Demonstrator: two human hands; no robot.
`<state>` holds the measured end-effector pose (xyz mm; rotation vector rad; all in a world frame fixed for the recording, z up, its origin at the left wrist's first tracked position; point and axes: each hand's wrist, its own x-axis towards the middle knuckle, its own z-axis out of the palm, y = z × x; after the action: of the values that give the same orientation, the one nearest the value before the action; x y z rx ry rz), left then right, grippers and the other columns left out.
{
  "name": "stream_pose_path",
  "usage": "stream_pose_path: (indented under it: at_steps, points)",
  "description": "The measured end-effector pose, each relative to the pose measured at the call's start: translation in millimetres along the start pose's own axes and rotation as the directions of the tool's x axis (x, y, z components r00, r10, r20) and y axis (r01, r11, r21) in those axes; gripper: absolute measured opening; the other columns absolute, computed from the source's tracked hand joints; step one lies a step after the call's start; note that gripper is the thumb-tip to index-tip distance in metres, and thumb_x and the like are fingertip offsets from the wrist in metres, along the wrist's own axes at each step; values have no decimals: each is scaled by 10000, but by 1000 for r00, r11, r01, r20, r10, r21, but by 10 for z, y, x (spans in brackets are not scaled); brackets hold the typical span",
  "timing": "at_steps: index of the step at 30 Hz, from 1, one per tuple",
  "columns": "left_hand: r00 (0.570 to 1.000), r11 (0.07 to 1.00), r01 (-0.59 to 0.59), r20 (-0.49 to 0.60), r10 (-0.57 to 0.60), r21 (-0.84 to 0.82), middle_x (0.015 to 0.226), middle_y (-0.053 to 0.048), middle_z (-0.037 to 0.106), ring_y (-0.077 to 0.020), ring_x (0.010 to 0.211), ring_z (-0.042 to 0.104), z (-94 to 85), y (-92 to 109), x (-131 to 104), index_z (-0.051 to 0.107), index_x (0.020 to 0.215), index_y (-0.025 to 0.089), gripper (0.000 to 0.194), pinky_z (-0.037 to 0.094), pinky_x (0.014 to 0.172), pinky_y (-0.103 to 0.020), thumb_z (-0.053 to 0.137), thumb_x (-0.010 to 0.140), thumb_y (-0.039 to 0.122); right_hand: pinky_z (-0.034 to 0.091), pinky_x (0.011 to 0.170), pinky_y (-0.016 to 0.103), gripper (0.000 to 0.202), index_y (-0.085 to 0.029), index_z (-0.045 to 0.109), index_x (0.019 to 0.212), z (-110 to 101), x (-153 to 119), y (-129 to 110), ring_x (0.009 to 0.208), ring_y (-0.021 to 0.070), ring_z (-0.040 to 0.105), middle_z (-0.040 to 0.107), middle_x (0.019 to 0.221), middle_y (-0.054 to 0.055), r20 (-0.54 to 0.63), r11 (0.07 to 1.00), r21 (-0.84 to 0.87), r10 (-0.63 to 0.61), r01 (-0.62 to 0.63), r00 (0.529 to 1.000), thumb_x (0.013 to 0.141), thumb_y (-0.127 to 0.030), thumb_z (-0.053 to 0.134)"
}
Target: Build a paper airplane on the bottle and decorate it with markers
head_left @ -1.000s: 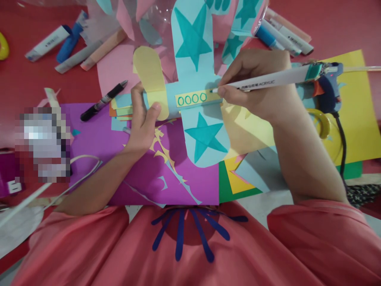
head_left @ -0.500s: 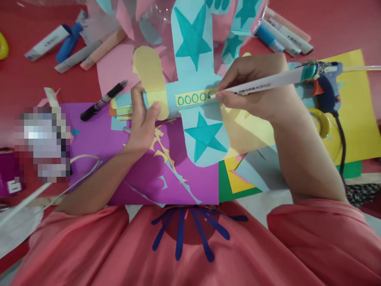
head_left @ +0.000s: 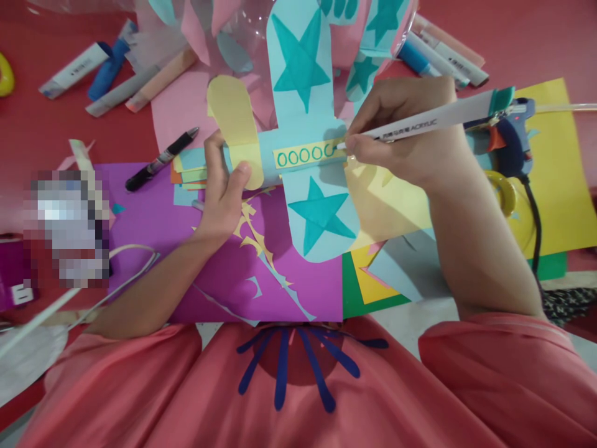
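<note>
A light-blue paper airplane [head_left: 303,127] with teal stars on its wings lies across the middle. My left hand [head_left: 224,186] grips its left end, thumb on the rounded yellow piece [head_left: 233,118]. Along the body runs a yellow strip [head_left: 291,157] bearing a row of several teal ovals. In my right hand [head_left: 396,134] is a white acrylic marker [head_left: 420,123] with a teal end, its tip at the strip's right part, beside the last oval. My right fingers are pinched round the marker near its tip.
Purple paper [head_left: 298,280] with yellow scraps lies below the airplane. A black pen [head_left: 161,160] is left of my left hand. Loose markers [head_left: 77,70] lie at the upper left, more at the upper right. A glue gun [head_left: 515,140] and yellow tape roll [head_left: 506,193] are at the right.
The marker tip and my right hand have moved slightly right along the strip. The last oval's teal outline now shows more clearly. My left hand keeps its hold.
</note>
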<state>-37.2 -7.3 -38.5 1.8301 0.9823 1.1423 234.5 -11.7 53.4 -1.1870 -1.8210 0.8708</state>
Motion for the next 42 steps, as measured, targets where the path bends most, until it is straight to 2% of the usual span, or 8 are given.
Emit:
stream_pose_path:
  at_steps: [5, 10, 16, 19, 24, 29, 38, 42]
  points:
    - [999, 1000, -30, 11, 30, 7, 1193, -15, 553, -234, 1070, 533, 10, 7, 3, 437, 1261, 365, 393, 461, 973, -411, 501, 941, 584, 331, 443, 239, 253, -210, 551, 564, 12, 4, 20, 524, 78, 487, 577, 569, -20, -11, 999, -39, 9, -9, 1000, 722, -134, 732]
    - [1000, 1000, 2, -6, -2, -1, 1204, -20, 562, -242, 1094, 546, 19, 22, 2, 457, 1228, 352, 418, 451, 1009, -421, 522, 917, 624, 338, 447, 211, 228, -193, 586, 587, 18, 1, 14, 515, 45, 498, 587, 580, -36, -7, 999, 17, -33, 33, 999, 721, -36, 682]
    - [996, 997, 73, -49, -72, 25, 1236, -36, 568, -245, 1138, 559, 26, 78, 4, 459, 1199, 314, 482, 472, 1025, -448, 500, 896, 688, 402, 451, 159, 145, -163, 602, 668, -47, -21, 2, 485, 23, 561, 593, 600, -73, 20, 996, 91, -5, 3, 1000, 772, -118, 693]
    - [998, 998, 64, -23, -63, 26, 1256, -26, 565, -234, 1154, 563, 13, 78, -1, 448, 1233, 325, 468, 473, 1035, -427, 502, 911, 660, 420, 450, 147, 142, -161, 599, 653, -109, -12, -18, 497, 22, 578, 598, 628, -66, 62, 994, 108, 15, -22, 998, 746, -109, 694]
    - [993, 991, 121, -25, -119, 61, 1265, -23, 581, -266, 1235, 534, 8, 86, -15, 438, 1234, 325, 530, 430, 1088, -447, 472, 886, 724, 403, 455, 154, 150, -178, 618, 638, -154, -2, -39, 523, 35, 565, 603, 617, -47, 89, 997, 58, 40, -45, 995, 725, -70, 676]
    - [995, 991, 94, -21, -93, 95, 1302, -13, 569, -270, 1270, 531, 0, 114, -15, 450, 1231, 367, 473, 432, 1093, -432, 485, 893, 697, 396, 459, 129, 195, -175, 597, 621, -124, -2, -55, 519, 19, 546, 583, 600, -64, 74, 996, 65, 59, -63, 996, 708, -7, 643]
    - [998, 997, 63, -11, -63, 34, 1237, -23, 578, -220, 1136, 566, 5, 95, -1, 436, 1213, 307, 458, 456, 1051, -401, 472, 926, 662, 373, 445, 132, 187, -161, 586, 598, -92, 11, -23, 501, 7, 520, 563, 588, -61, 46, 995, 99, 20, -25, 999, 699, -4, 599]
    - [995, 996, 93, -24, -93, 13, 1239, -17, 575, -243, 1178, 559, 17, 101, -2, 462, 1183, 320, 478, 445, 1071, -406, 517, 887, 691, 356, 469, 120, 213, -159, 576, 588, -65, 15, -11, 513, -2, 495, 549, 570, -73, 21, 998, 66, 23, -24, 1000, 678, 33, 593]
